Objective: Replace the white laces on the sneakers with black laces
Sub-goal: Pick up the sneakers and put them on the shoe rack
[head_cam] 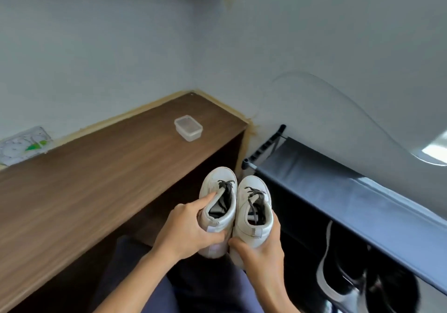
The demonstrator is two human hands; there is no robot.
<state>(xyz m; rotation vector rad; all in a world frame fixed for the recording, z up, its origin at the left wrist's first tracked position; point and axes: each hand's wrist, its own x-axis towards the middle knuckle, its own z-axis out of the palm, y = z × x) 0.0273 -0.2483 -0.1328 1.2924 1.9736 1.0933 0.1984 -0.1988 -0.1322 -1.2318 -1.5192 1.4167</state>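
White sneakers (235,212) touching, black-laced; left hand (186,231), right hand (262,247) fingers curled gripping heels; wooden counter (96,179) edge left.

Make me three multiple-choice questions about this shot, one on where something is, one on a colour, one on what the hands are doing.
1. Where is the clear plastic container?
A. on the wooden counter
B. on the shoe rack
C. in the person's lap

2. What colour are the laces in the white sneakers?
A. white
B. black
C. red

3. What are the hands doing?
A. both hang free
B. each holds one sneaker
C. one hand holds both sneakers

Answers:
1 A, it sits at the far end of the wooden counter.
2 B, dark laces cross both tongues.
3 B, the left hand grips the left sneaker, the right hand grips the right sneaker.
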